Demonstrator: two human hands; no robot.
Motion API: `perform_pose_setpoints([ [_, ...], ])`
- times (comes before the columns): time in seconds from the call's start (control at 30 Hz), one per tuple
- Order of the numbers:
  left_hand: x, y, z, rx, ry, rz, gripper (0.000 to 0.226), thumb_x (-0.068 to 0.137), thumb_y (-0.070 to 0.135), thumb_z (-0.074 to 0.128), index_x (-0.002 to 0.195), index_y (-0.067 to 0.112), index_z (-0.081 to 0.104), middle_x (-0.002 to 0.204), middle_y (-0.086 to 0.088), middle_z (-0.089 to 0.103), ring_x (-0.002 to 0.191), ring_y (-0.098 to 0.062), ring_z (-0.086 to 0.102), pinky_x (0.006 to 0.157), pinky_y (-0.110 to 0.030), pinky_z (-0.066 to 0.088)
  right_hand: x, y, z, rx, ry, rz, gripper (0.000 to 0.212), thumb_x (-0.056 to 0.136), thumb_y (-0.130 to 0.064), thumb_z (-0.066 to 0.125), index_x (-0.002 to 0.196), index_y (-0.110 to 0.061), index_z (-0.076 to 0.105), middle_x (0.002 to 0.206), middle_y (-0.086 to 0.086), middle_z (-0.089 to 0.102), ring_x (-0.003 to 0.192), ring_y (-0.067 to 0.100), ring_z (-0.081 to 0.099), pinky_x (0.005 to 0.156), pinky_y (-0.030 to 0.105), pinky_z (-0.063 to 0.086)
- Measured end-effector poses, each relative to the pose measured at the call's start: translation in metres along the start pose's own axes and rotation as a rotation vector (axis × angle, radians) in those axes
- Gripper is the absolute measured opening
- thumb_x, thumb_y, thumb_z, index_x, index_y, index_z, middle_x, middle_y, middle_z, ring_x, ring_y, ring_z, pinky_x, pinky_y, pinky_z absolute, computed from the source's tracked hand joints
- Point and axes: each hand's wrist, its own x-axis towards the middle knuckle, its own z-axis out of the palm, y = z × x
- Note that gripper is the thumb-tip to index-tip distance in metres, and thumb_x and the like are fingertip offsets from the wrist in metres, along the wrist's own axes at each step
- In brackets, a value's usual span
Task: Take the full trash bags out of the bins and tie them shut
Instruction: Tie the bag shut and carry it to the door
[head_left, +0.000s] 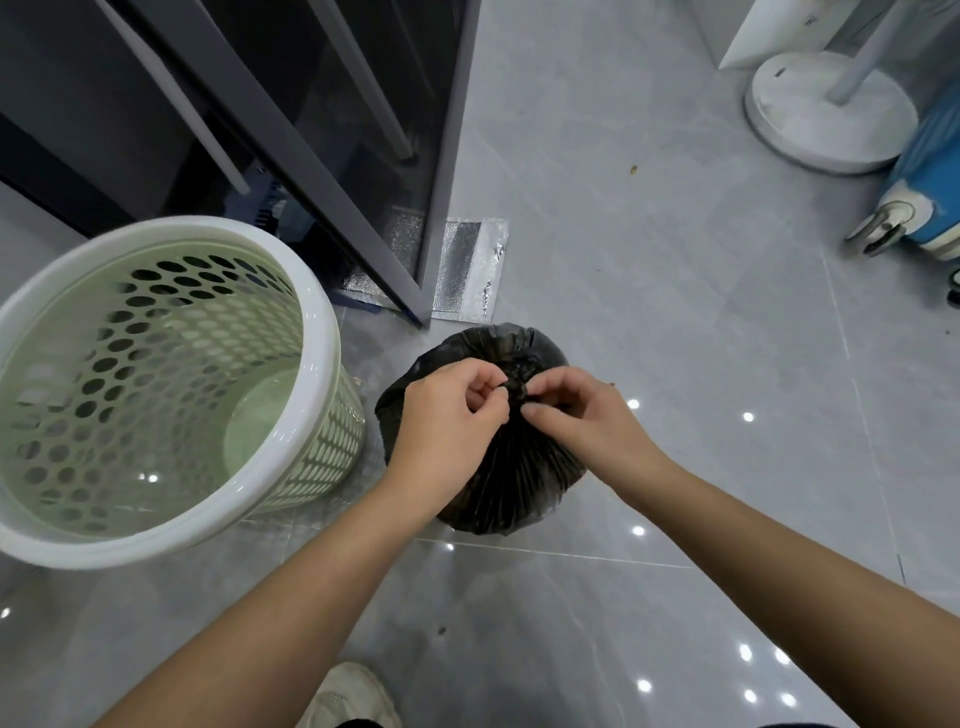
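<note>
A full black trash bag (511, 483) sits on the grey tiled floor, its top gathered into a twisted neck. My left hand (447, 421) pinches the neck from the left with thumb and fingers. From the right, my right hand (582, 415) pinches the same neck. Both hands meet at the knot area over the bag. To the left stands a pale green perforated bin (171, 540) with a white rim, with no bag inside.
A dark glass door with a grey frame (441, 171) rises behind the bag, with a silver foil mat (467, 270) at its foot. A white round fan base (826, 114) and a blue suitcase (930, 192) stand at the far right. My shoe (353, 696) shows at the bottom.
</note>
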Motion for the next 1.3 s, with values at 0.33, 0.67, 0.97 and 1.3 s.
perform_pose_setpoints([
  [0.33,0.007,0.013,-0.006,0.016,-0.007,0.047,0.011,0.083,0.011,0.065,0.084,0.021,0.070,0.077,0.012,0.066,0.070,0.001,0.058,0.069,-0.008,0.044,0.014,0.010,0.003,-0.744,0.200,-0.410,0.011,0.079,-0.030,0.071,0.082,-0.019,0.070,0.099,-0.008,0.063,0.102,0.020,0.051,0.085,0.034,0.023],
  [0.67,0.004,-0.009,-0.018,0.560,-0.201,0.251,0.043,0.078,0.041,0.069,0.116,0.024,0.059,0.109,0.008,0.054,0.106,-0.010,0.047,0.092,-0.028,0.039,0.010,-0.007,-0.006,-0.540,0.168,-0.382,0.014,0.077,-0.028,0.064,0.065,-0.024,0.061,0.068,-0.022,0.043,0.077,0.013,0.049,0.078,0.048,0.044],
  [0.97,-0.011,0.097,-0.062,0.583,-0.147,0.331,0.006,0.084,0.024,0.063,0.088,0.021,0.067,0.084,0.005,0.061,0.084,-0.020,0.058,0.075,-0.032,0.040,-0.039,-0.101,-0.033,-0.412,0.213,-0.353,0.007,0.078,-0.018,0.067,0.071,-0.016,0.069,0.077,-0.025,0.050,0.075,0.004,0.054,0.076,0.051,0.049],
  [1.3,-0.066,0.300,-0.141,0.555,-0.171,0.344,0.010,0.082,0.026,0.063,0.087,0.020,0.070,0.085,0.006,0.066,0.082,-0.021,0.060,0.074,-0.040,0.048,-0.149,-0.295,-0.106,-0.394,0.236,-0.252,0.006,0.080,-0.013,0.069,0.078,-0.009,0.072,0.087,-0.006,0.063,0.080,0.009,0.060,0.077,0.028,0.050],
])
